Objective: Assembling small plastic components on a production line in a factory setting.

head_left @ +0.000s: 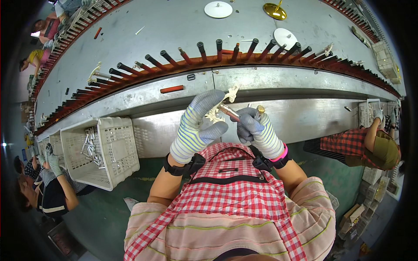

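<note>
Both my hands wear striped knit gloves with grey fingertips and are raised in front of my checked apron. My left hand (196, 128) pinches a cream ornate plastic piece (226, 101) between thumb and fingers. My right hand (257, 128) is closed around a short copper-coloured metal rod (229, 112) whose end meets that cream piece; a small brass-coloured cap (260, 108) shows above my right fingers. The hands almost touch each other.
A grey metal conveyor (174, 30) runs past with a curved row of dark red pegs (204, 54), some carrying parts. A white plastic crate (109, 150) with metal rods hangs at the left. Other people work at left and right (370, 145). White discs (218, 9) lie on the belt.
</note>
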`<state>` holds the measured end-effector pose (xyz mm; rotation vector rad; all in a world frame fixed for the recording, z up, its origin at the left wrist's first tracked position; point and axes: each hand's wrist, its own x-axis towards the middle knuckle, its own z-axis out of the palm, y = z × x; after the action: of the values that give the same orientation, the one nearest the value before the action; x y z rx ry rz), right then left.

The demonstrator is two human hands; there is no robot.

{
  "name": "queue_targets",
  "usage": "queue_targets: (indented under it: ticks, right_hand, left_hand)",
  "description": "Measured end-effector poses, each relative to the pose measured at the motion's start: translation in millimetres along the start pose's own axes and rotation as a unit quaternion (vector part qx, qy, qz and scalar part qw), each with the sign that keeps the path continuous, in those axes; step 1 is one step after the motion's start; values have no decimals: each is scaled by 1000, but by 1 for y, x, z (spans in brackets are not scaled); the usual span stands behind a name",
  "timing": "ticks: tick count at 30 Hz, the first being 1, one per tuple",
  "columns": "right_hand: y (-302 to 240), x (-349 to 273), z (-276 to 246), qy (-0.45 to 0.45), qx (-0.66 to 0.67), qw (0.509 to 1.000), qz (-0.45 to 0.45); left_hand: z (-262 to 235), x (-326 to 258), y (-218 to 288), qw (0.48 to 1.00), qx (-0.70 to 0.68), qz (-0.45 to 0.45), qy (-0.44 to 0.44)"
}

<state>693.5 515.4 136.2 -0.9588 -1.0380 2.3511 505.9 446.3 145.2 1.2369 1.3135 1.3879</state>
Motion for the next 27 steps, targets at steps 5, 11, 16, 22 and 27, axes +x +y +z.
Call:
queue_targets:
  ticks: [5, 11, 16, 22, 27]
  right_hand:
    - [-1, 4, -2, -13, 6, 1000, 4]
    - [-9, 10, 5, -51, 6, 998, -21]
    - [10, 22, 2, -26, 4, 999, -27]
    - [19, 18, -17, 65, 49, 994, -78]
    - [37, 20, -40, 91, 42, 990, -96]
  left_hand:
    - [0, 1, -12, 988, -155, -1, -22]
    - [2, 6, -33, 974, -174, -83, -119]
    - [16, 21, -38, 998, 18, 0, -54]
    - [-90, 95, -101, 947, 108, 54, 299]
    - [-112, 113, -114, 941, 5, 15, 339]
